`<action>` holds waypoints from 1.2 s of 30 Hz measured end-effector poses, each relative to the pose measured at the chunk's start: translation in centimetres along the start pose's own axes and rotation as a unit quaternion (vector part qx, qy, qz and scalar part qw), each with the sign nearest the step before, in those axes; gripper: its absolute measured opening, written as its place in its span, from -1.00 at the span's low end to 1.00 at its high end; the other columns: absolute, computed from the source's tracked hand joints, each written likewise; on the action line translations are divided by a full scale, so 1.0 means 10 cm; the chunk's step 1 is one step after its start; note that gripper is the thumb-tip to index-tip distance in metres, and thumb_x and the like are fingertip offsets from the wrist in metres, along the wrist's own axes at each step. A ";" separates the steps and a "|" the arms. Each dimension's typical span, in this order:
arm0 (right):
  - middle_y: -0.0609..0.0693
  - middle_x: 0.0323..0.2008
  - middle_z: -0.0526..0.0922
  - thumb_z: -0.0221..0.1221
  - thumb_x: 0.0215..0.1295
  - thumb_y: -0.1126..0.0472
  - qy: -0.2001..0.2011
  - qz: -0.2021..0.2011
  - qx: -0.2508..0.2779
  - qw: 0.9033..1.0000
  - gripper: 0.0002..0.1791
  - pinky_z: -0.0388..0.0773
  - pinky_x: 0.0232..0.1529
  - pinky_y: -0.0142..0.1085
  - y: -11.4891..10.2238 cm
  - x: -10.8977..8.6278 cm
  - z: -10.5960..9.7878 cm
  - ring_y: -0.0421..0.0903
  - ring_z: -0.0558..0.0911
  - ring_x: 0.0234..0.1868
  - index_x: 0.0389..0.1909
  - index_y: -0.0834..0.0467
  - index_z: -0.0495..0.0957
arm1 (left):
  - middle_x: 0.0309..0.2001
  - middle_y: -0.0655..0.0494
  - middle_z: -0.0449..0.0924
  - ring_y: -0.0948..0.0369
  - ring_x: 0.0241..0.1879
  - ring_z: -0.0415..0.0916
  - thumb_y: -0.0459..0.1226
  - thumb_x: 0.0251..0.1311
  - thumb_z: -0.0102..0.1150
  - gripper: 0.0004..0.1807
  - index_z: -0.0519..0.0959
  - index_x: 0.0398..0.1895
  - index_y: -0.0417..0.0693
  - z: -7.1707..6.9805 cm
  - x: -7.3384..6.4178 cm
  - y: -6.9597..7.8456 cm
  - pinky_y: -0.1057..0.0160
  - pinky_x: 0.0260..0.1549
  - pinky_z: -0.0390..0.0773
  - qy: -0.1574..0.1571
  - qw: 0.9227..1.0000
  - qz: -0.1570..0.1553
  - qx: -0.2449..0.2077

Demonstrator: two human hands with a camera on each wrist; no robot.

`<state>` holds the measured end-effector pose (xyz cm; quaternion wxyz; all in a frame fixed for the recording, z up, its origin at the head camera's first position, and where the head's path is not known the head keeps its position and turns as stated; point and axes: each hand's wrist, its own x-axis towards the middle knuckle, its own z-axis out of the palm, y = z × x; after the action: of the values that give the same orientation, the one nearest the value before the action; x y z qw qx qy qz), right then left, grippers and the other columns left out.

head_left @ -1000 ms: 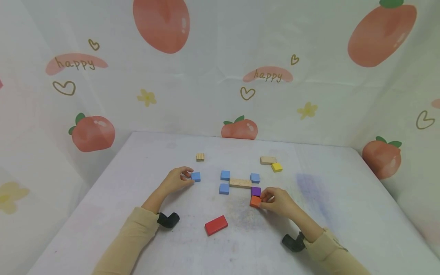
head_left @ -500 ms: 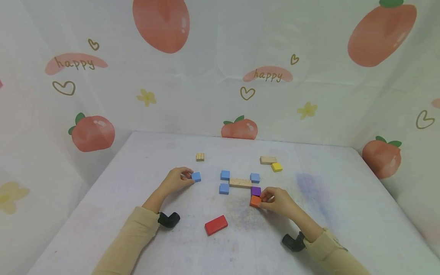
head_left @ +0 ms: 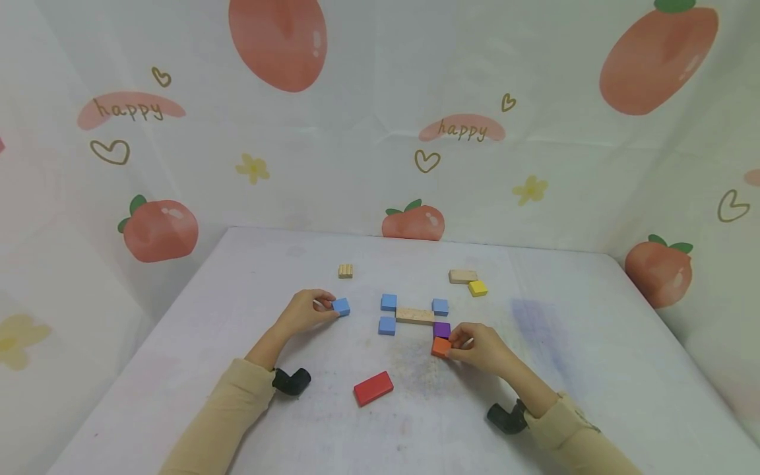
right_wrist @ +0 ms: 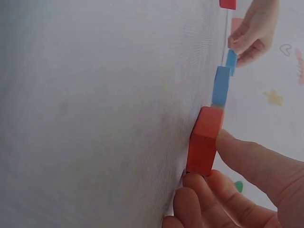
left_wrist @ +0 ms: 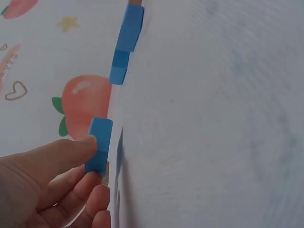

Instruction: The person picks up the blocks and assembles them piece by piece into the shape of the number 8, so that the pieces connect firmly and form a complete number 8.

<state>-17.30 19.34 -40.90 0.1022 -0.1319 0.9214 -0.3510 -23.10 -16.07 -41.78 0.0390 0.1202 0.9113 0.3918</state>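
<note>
Partly hiding what they pinch, the left hand (head_left: 304, 311) holds a blue square block (head_left: 341, 307), the right hand (head_left: 482, 346) an orange square block (head_left: 441, 347).

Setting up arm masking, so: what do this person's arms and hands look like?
Beige sleeves on both arms: left sleeve, right sleeve, the right with a small dark mark near its cuff, too small to read. A black, bent tube-like piece sits at each wrist: left piece, right piece. Left hand and right hand: no gloves.
</note>
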 end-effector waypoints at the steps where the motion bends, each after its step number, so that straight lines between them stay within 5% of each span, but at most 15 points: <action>1: -0.01 -0.44 0.62 0.33 0.03 0.27 0.000 -0.002 0.000 1.000 -0.80 0.51 -0.33 -0.36 0.00 0.00 0.00 -0.19 0.53 -0.39 -0.35 0.25 0.54 | -0.30 -0.09 0.61 0.14 -0.30 0.55 -0.30 0.04 0.28 -0.66 0.57 -0.11 -0.31 0.00 0.00 0.00 0.29 -0.35 0.51 0.000 1.000 -0.001 -0.001; 16: -0.01 -0.42 0.61 0.34 0.02 0.26 -0.006 0.025 0.000 1.000 -0.78 0.55 -0.31 -0.30 -0.02 0.00 0.00 -0.17 0.53 -0.38 -0.33 0.25 0.54 | -0.27 -0.05 0.60 0.17 -0.28 0.53 -0.26 0.04 0.30 -0.64 0.58 -0.09 -0.23 0.03 -0.04 0.12 0.35 -0.42 0.48 -0.011 1.000 -0.016 -0.015; 36: 0.00 -0.41 0.61 0.33 0.04 0.25 -0.002 0.012 0.003 1.000 -0.78 0.55 -0.34 -0.31 -0.02 -0.02 0.00 -0.16 0.57 -0.39 -0.33 0.24 0.53 | -0.29 -0.04 0.60 0.24 -0.38 0.46 -0.30 0.00 0.33 -0.67 0.59 -0.13 -0.22 0.16 -0.12 0.26 0.36 -0.48 0.44 -0.030 0.998 -0.003 -0.046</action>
<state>-17.05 19.24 -40.78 0.1090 -0.1211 0.9218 -0.3518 -21.22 -13.48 -41.06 0.0732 0.1277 0.8909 0.4297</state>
